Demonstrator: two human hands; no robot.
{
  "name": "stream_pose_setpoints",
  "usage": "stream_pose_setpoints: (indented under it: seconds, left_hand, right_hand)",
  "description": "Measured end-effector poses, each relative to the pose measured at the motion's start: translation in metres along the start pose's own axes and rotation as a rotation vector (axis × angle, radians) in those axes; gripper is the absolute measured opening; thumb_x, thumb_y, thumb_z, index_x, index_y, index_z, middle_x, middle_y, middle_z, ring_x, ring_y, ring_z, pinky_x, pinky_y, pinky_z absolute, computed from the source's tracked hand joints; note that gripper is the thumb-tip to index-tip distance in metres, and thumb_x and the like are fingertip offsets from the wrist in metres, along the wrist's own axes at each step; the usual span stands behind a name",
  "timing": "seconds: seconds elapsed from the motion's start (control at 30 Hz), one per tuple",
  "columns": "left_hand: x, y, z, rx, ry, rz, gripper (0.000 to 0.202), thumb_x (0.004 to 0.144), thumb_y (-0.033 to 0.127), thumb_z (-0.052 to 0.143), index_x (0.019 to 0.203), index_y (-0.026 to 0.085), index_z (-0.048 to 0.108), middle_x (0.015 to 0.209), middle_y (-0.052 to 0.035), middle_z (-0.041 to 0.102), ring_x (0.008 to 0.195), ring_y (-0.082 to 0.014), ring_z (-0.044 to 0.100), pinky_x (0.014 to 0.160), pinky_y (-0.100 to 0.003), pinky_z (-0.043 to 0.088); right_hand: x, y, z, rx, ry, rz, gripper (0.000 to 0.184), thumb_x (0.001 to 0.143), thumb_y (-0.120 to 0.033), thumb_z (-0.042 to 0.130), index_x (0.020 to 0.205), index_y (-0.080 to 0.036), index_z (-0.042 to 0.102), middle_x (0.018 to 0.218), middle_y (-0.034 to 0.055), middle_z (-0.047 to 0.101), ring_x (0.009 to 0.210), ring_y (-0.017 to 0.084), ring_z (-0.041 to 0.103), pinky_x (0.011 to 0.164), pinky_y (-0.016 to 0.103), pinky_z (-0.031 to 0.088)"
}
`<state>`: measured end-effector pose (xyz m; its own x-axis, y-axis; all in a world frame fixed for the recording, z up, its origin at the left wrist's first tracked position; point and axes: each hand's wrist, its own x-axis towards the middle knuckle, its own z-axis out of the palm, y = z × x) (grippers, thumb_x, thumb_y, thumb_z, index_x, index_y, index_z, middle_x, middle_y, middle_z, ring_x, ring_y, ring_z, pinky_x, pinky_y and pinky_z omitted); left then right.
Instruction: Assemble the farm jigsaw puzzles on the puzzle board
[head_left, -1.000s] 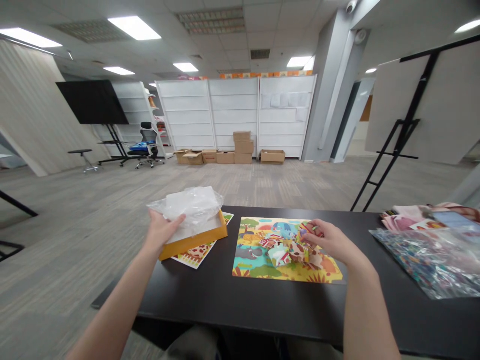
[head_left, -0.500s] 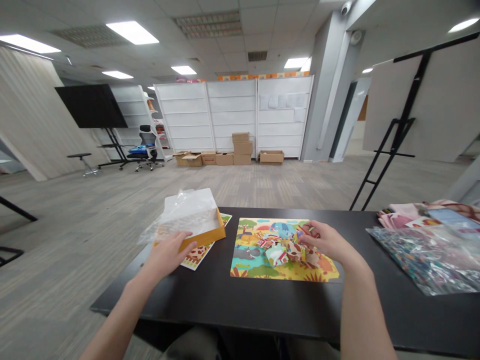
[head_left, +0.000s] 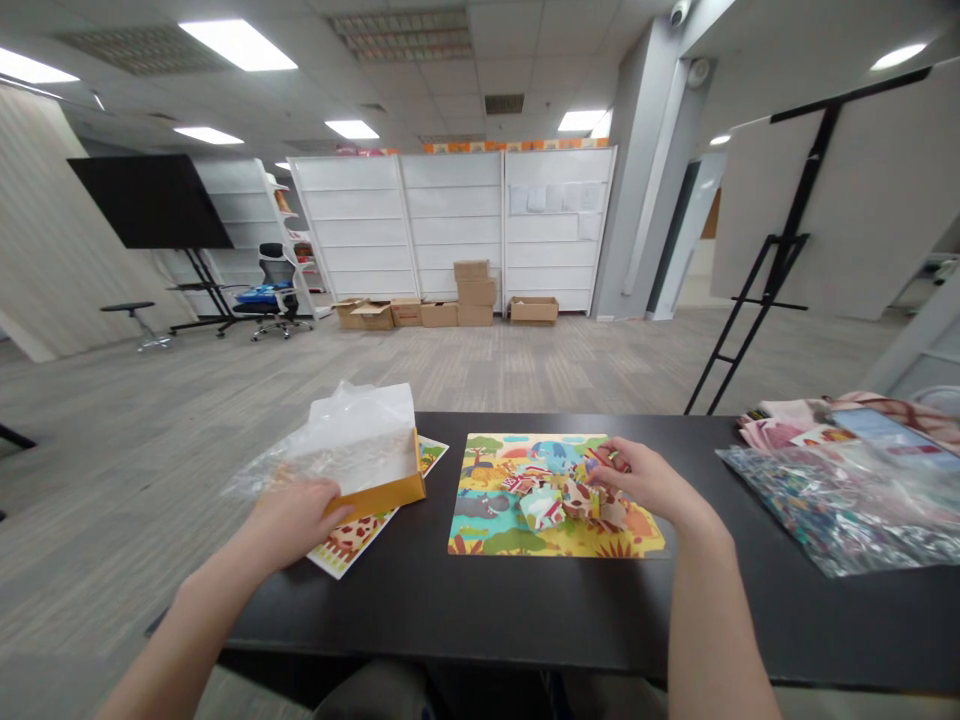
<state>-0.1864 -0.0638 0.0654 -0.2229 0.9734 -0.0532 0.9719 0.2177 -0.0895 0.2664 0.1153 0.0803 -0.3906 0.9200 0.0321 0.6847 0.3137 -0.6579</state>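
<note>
My left hand (head_left: 292, 520) grips the near corner of a shallow orange box (head_left: 375, 499), which rests tilted over a giraffe-pattern puzzle board (head_left: 349, 541). A crumpled transparent plastic sheet (head_left: 352, 440) lies over the box and hides its inside. My right hand (head_left: 641, 480) curls over a heap of loose colourful puzzle pieces (head_left: 547, 500), its fingertips pinching what looks like a small piece. The heap lies on an animal-scene puzzle board (head_left: 487, 520).
The boards lie on a black table (head_left: 450, 630). At its right stand a shiny plastic bag of printed pieces (head_left: 847, 510) and pink printed packaging (head_left: 780, 432). Beyond the table's far edge are a carpeted floor, an easel, and cardboard boxes by white shelving.
The orange box has come down from my raised left hand and shifted left and nearer me with its plastic sheet. My right hand stays over the heap, and the view has drifted slightly.
</note>
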Motion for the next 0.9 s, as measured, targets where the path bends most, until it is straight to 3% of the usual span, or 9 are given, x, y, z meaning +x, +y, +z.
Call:
stream_pose_setpoints:
  seconds: [0.13, 0.23, 0.33, 0.43, 0.53, 0.6, 0.73, 0.9]
  left_hand:
    - [-0.011, 0.009, -0.006, -0.031, 0.088, -0.033, 0.044, 0.084, 0.060, 0.049, 0.094, 0.020, 0.064, 0.107, -0.0133, 0.070, 0.100, -0.0354, 0.064, 0.092, -0.044, 0.043]
    - [-0.014, 0.034, -0.022, -0.029, 0.178, -0.067, 0.048, 0.081, 0.062, 0.053, 0.101, 0.018, 0.062, 0.109, -0.0149, 0.068, 0.103, -0.0385, 0.062, 0.092, -0.048, 0.043]
    - [-0.010, 0.081, -0.038, -0.163, 0.303, 0.038, 0.045, 0.084, 0.054, 0.056, 0.111, 0.018, 0.059, 0.118, -0.0153, 0.064, 0.110, -0.0365, 0.060, 0.094, -0.047, 0.045]
    - [0.002, 0.143, -0.041, -0.409, 0.313, 0.358, 0.039, 0.089, 0.050, 0.058, 0.116, 0.022, 0.058, 0.127, -0.0107, 0.062, 0.118, -0.0295, 0.057, 0.100, -0.042, 0.046]
    - [0.017, 0.199, -0.023, -0.551, 0.183, 0.570, 0.034, 0.087, 0.045, 0.066, 0.114, 0.024, 0.060, 0.124, -0.0084, 0.064, 0.119, -0.0273, 0.058, 0.101, -0.042, 0.047]
    - [0.026, 0.222, -0.006, -0.568, 0.182, 0.623, 0.047, 0.081, 0.045, 0.073, 0.120, 0.023, 0.058, 0.135, -0.0110, 0.059, 0.130, -0.0306, 0.051, 0.110, -0.047, 0.041]
    - [0.038, 0.231, 0.022, -0.618, 0.184, 0.603, 0.061, 0.079, 0.051, 0.074, 0.129, 0.022, 0.055, 0.150, -0.0134, 0.046, 0.145, -0.0343, 0.033, 0.119, -0.053, 0.030]
    - [0.043, 0.220, 0.026, -0.727, 0.151, 0.617, 0.064, 0.081, 0.056, 0.070, 0.133, 0.024, 0.052, 0.147, -0.0119, 0.050, 0.141, -0.0309, 0.040, 0.118, -0.050, 0.033]
  right_hand:
    - [-0.001, -0.004, -0.001, -0.044, 0.022, -0.016, 0.015, 0.081, -0.034, 0.061, 0.086, -0.019, 0.060, 0.075, 0.0022, 0.064, 0.069, 0.017, 0.056, 0.062, 0.027, 0.040]
    - [0.000, -0.004, 0.000, -0.020, 0.041, -0.029, 0.016, 0.084, -0.035, 0.058, 0.087, -0.020, 0.060, 0.075, 0.0029, 0.066, 0.069, 0.018, 0.060, 0.061, 0.027, 0.041]
    - [0.005, -0.001, 0.003, 0.049, 0.103, 0.021, 0.015, 0.089, -0.034, 0.054, 0.093, -0.020, 0.060, 0.079, 0.0043, 0.072, 0.070, 0.019, 0.066, 0.064, 0.028, 0.045]
    - [0.011, 0.006, 0.007, 0.100, 0.203, 0.085, 0.012, 0.092, -0.029, 0.051, 0.098, -0.021, 0.057, 0.087, 0.0064, 0.076, 0.076, 0.020, 0.071, 0.067, 0.028, 0.047]
    - [0.016, 0.021, 0.010, 0.113, 0.287, 0.167, 0.010, 0.093, -0.029, 0.051, 0.100, -0.022, 0.055, 0.090, 0.0068, 0.078, 0.078, 0.020, 0.073, 0.067, 0.028, 0.047]
    - [0.017, 0.034, 0.010, 0.073, 0.311, 0.220, 0.009, 0.093, -0.028, 0.051, 0.099, -0.022, 0.055, 0.091, 0.0064, 0.078, 0.078, 0.020, 0.073, 0.067, 0.028, 0.047]
    - [0.015, 0.059, 0.008, -0.015, 0.232, 0.290, 0.010, 0.093, -0.026, 0.050, 0.089, -0.022, 0.058, 0.092, 0.0067, 0.078, 0.071, 0.018, 0.072, 0.065, 0.026, 0.046]
    - [0.014, 0.074, 0.008, 0.020, 0.100, 0.405, 0.010, 0.093, -0.024, 0.049, 0.094, -0.019, 0.058, 0.081, 0.0063, 0.078, 0.061, 0.016, 0.070, 0.063, 0.026, 0.047]
